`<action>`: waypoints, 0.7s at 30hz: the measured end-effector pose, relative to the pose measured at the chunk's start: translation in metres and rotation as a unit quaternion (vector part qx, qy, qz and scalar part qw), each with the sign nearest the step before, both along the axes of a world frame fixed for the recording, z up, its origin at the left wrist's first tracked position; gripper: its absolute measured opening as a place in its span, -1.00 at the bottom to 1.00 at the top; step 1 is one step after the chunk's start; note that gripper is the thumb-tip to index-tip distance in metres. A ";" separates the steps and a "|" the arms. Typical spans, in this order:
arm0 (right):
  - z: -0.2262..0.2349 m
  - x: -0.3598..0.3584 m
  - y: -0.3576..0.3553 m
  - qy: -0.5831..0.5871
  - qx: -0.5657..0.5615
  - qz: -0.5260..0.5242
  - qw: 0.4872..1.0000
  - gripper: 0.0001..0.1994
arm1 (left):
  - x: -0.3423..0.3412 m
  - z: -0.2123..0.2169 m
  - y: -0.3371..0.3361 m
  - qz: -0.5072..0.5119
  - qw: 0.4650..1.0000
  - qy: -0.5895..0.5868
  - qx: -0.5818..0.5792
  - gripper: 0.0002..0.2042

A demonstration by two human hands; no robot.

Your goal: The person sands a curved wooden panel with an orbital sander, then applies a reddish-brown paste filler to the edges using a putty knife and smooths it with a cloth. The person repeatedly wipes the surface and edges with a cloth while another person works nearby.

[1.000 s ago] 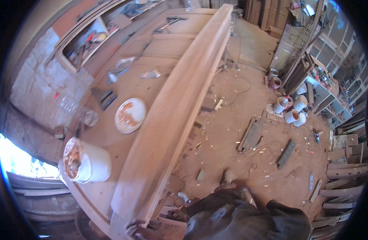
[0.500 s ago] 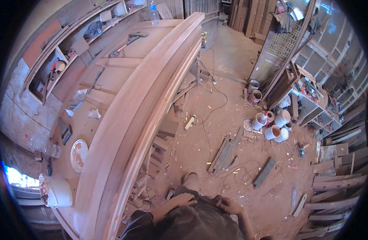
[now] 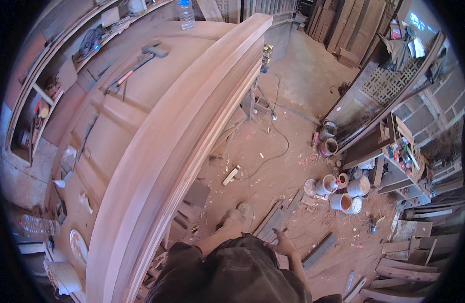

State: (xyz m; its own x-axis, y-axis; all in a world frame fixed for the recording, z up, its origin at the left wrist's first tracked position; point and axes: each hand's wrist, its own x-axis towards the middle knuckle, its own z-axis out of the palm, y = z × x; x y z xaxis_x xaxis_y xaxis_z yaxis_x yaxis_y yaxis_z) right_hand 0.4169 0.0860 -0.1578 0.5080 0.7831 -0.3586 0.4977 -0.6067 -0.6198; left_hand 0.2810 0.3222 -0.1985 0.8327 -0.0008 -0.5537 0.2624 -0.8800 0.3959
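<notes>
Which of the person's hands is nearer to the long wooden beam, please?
Left: the left hand is to the right of the long wooden beam, apart from it; the right hand is farther right.

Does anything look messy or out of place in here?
Mostly the floor: a loose dark cord winds across it and dark planks lie about, which might trip someone. Left of the long wooden beam, a white lid is smeared reddish-brown.

Reddish-brown long wooden beam (image 3: 156, 136): smooth, matt faces are shown.
Clear ribbed plastic bottle (image 3: 39, 225): a glossy wall is seen.
Dark cloth garment (image 3: 227, 275): a matt, creased surface is shown.
Brown dusty floor (image 3: 300, 144): roughness is seen.
</notes>
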 end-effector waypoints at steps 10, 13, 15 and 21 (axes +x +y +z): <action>0.089 0.175 0.151 0.197 0.122 -0.072 0.970 -0.67 | 0.174 0.236 0.131 0.236 0.906 -0.175 -0.304 -0.69; 0.073 0.255 0.164 0.114 0.137 -0.060 0.982 -0.55 | 0.234 0.290 0.183 0.260 0.856 -0.334 -0.296 -0.64; 0.088 0.312 0.186 0.089 0.200 -0.061 0.974 -0.46 | 0.277 0.326 0.206 0.266 0.795 -0.468 -0.280 -0.59; 0.098 0.484 0.255 0.082 0.133 -0.033 0.987 -0.52 | 0.425 0.389 0.206 0.007 0.586 -0.677 -0.445 -0.62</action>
State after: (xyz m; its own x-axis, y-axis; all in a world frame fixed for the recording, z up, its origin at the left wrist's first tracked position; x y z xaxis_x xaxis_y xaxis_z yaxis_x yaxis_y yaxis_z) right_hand 0.9013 0.3411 -0.0602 0.5140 0.8275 -0.2260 0.3425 -0.4395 -0.8304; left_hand 0.7056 0.5279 0.1905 0.5108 0.2245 0.8299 -0.8186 -0.1677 0.5493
